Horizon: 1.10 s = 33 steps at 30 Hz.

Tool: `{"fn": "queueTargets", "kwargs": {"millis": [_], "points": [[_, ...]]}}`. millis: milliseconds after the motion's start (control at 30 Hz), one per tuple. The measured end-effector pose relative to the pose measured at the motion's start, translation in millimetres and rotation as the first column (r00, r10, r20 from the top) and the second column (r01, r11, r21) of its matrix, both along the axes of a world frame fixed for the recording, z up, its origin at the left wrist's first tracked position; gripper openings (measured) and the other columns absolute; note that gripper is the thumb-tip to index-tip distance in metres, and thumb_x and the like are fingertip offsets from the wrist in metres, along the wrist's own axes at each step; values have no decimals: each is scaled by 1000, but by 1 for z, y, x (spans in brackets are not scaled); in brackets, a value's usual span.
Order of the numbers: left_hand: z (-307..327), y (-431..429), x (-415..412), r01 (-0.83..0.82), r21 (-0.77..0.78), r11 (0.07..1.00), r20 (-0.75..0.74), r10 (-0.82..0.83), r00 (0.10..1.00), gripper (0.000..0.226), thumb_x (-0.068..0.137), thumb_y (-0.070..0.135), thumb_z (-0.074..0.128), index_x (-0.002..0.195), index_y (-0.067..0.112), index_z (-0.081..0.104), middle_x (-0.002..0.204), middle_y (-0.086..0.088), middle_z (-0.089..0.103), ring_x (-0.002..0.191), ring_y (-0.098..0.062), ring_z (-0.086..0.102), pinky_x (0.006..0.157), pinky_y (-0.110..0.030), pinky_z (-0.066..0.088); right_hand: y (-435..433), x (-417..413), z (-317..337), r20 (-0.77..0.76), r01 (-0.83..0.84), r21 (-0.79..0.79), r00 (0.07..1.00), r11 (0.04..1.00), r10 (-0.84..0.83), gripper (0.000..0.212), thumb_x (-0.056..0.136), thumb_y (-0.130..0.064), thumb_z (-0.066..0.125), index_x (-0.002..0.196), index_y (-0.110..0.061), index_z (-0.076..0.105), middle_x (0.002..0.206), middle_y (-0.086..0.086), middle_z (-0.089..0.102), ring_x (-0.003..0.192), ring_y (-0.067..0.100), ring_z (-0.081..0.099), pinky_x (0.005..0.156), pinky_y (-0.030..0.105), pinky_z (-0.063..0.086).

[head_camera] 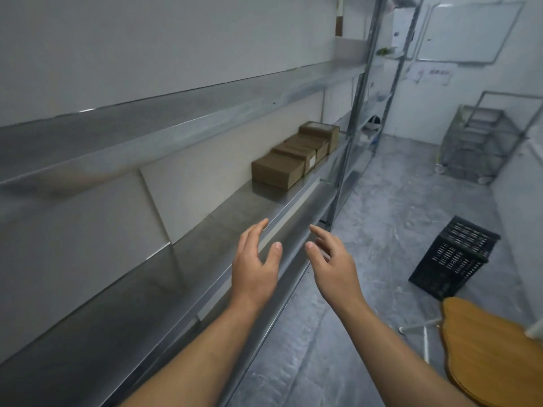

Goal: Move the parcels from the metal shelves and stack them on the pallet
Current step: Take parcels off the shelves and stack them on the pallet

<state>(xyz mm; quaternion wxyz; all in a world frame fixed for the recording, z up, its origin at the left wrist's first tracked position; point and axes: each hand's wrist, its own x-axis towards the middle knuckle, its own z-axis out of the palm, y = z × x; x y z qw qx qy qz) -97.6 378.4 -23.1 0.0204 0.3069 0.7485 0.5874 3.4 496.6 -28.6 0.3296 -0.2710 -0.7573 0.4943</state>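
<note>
Several brown cardboard parcels (295, 155) stand in a row at the far end of the middle metal shelf (188, 259). The nearest parcel (277, 171) is low and flat; the farthest one (320, 133) is taller. My left hand (255, 267) hovers over the shelf's front edge with fingers spread and holds nothing. Just to its right, my right hand (335, 268) is also spread and empty. Both hands are well short of the parcels. No pallet is in view.
An upper metal shelf (176, 118) runs above. Grey shelf uprights (349, 136) stand beyond the parcels. A black plastic crate (452, 257) lies on the concrete floor to the right, a wooden chair seat (487, 353) sits near me, and a wire rack (476, 142) stands at the back.
</note>
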Motion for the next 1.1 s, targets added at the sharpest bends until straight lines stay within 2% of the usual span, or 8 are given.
{"fn": "queueTargets", "kwargs": {"millis": [133,233,433,633,900,967,1067,1100], "points": [[-2,44,-18,35,-12,999,7,-35,999,46,99,23,60,142,33,50,137,18,46,125,7,43,109,-27,39,42,-15,-3,11,23,-11,1000,1000,-23,35,101,-31,57,135,-38,55,135,-17,54,126,2,51,109,34,46],[-7,85,-35,10,-7,1000,7,-10,1000,46,98,21,62,143,30,51,139,14,49,128,1,45,112,-32,40,82,-34,-5,15,11,-6,1000,1000,-11,35,101,-31,57,136,-37,56,136,-18,54,127,2,51,109,34,45],[-3,181,-66,-58,10,998,40,58,998,45,99,22,61,141,33,51,140,11,49,129,-2,46,109,-27,39,183,-74,4,26,-58,7,998,998,58,32,101,-34,56,130,-46,53,134,-21,53,127,0,50,110,36,45],[1,269,-93,-165,38,986,50,163,985,46,98,20,62,141,31,52,134,16,48,125,4,43,110,-25,36,276,-109,10,47,-145,7,988,989,144,35,102,-35,56,136,-42,53,138,-19,54,131,0,48,112,38,44],[-16,333,-136,-254,21,967,110,250,962,45,98,19,61,139,34,51,136,18,47,129,1,44,110,-25,35,343,-161,-4,73,-230,-84,969,970,236,35,102,-37,54,137,-41,54,139,-19,54,130,-1,48,111,39,45],[-23,346,-151,-280,21,960,126,275,953,45,98,18,62,139,33,51,135,19,46,128,1,43,108,-21,33,357,-178,-9,85,-243,-88,964,966,250,37,102,-38,54,139,-40,53,139,-19,55,130,-2,48,110,37,44],[-36,368,-177,-318,15,948,153,312,938,46,97,17,63,140,31,52,137,16,46,126,4,43,103,-6,30,380,-208,-17,112,-264,-86,956,961,272,37,102,-38,54,139,-40,52,138,-19,55,129,-2,48,110,35,44],[-41,374,-187,-329,12,944,158,323,933,46,97,17,63,140,31,52,137,15,46,126,3,43,103,-6,30,388,-219,-21,115,-269,-92,953,959,279,38,102,-37,54,140,-40,52,139,-19,54,129,-2,48,110,36,44]]}}
